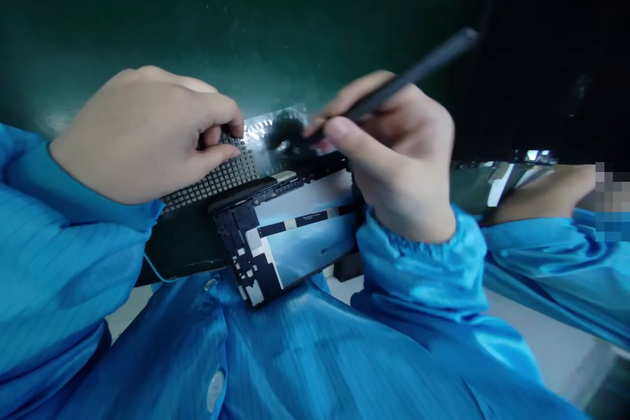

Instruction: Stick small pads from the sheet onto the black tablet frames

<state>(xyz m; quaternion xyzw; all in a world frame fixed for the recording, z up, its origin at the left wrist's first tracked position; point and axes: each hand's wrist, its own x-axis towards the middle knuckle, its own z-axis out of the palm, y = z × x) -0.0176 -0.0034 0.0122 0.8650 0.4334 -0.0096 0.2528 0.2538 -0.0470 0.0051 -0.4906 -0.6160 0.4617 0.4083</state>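
Observation:
My left hand (147,134) is curled, its thumb and fingertips pinching at the edge of a black perforated grid sheet (221,177). My right hand (394,157) is closed round a dark pen-like tool (418,72), whose tip rests near a shiny silvery film (275,128) just beyond the grid. Below both hands lies an open device panel (295,230) with a black frame and pale reflective inner plates, tilted toward my body. Both of my sleeves are blue.
A dark green work surface (256,20) stretches behind the hands. At the right edge another person's blue sleeve and forearm (546,236) rest beside a shiny part (492,184). My blue smock fills the foreground.

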